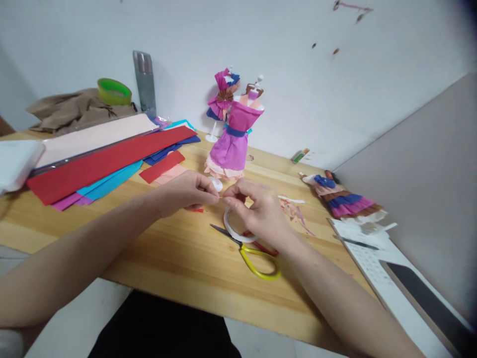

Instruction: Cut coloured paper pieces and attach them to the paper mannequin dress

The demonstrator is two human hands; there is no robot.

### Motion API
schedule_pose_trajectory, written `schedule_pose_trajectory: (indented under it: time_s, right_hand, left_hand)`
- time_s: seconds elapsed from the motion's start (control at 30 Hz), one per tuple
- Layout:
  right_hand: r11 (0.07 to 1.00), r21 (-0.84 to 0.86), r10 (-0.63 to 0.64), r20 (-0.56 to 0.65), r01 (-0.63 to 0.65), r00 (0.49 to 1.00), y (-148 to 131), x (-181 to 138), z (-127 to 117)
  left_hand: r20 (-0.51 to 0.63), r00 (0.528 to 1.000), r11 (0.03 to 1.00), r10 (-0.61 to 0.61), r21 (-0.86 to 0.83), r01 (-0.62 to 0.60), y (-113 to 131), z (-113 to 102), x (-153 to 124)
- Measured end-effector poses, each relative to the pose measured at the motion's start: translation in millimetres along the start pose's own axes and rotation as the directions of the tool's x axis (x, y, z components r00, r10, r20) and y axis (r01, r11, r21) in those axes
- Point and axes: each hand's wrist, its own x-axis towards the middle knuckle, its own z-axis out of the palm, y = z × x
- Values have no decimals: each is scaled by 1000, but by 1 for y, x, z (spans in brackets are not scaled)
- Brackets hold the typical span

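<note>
My left hand (190,191) and my right hand (255,204) meet over the middle of the table, both closed in a pinch. Thumb and forefinger tips almost touch; whatever lies between them is too small to make out. Just behind the fingertips stands a miniature dress form (238,132) in a pink and purple paper dress with a blue belt and peach ruffled hem. Below my right hand lies a roll of white tape (231,229), partly hidden by that hand. Scissors with yellow handles (257,266) rest against it, blades pointing left.
Red crepe paper (112,161) and other coloured sheets are stacked at left, with a small red strip (162,166) nearby. A second dressed form (223,97), a bottle (144,82) and green tape (114,92) stand behind. Paper scraps (294,211) and another doll dress (346,199) lie right.
</note>
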Motion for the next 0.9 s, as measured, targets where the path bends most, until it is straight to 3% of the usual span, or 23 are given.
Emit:
schedule_pose_trajectory:
  time_s: [0.27, 0.4, 0.6, 0.9]
  right_hand:
    - [998, -37, -56, -108, 52, 993, 1, -1, 3]
    - [983, -99, -166, -137, 153, 977, 2, -3, 6]
    - [963, -173, -240, -189, 208, 952, 8, -5, 17]
    - [983, -93, -176, -241, 158, 954, 8, -6, 17]
  left_hand:
    - [-49, 998, 959, 31, -281, -43, -1, 11, -2]
    - [-131, 991, 931, 34, -357, -80, 1, 20, -6]
    - [-195, 980, 882, 45, -452, -130, -5, 30, -7]
    - [-163, 987, 808, -10, -583, -88, -7, 32, -9]
